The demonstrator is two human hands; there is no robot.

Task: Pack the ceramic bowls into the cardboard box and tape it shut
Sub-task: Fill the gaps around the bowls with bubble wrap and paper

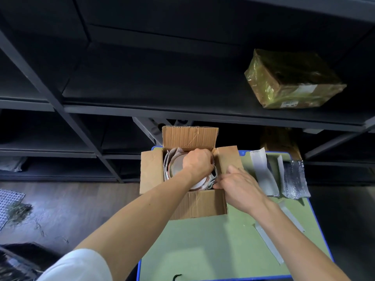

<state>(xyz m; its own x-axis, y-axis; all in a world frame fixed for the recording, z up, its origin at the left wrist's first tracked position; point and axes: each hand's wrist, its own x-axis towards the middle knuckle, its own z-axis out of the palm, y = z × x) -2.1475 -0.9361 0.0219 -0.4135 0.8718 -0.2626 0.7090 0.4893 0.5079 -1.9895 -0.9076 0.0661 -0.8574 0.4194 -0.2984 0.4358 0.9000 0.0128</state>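
Fingers of the left hand [195,162] curl down out of sight inside the cardboard box [199,203] — what they hold cannot be seen; hand and forearm cover much of the bowls [176,166], so their number is unclear; fingertips of the right hand [237,186] are lost in the paper wrapping [212,180] at the box's near corner — pinching or pressing, impossible to say; print on the label [290,103] of the plastic-wrapped parcel [292,78] is too small to read; a second carton [282,140] sits half in shadow behind the table [223,250]; the frame's edges crop a white sleeve [77,266], a dark cord [176,277] and a mesh mat [8,201].
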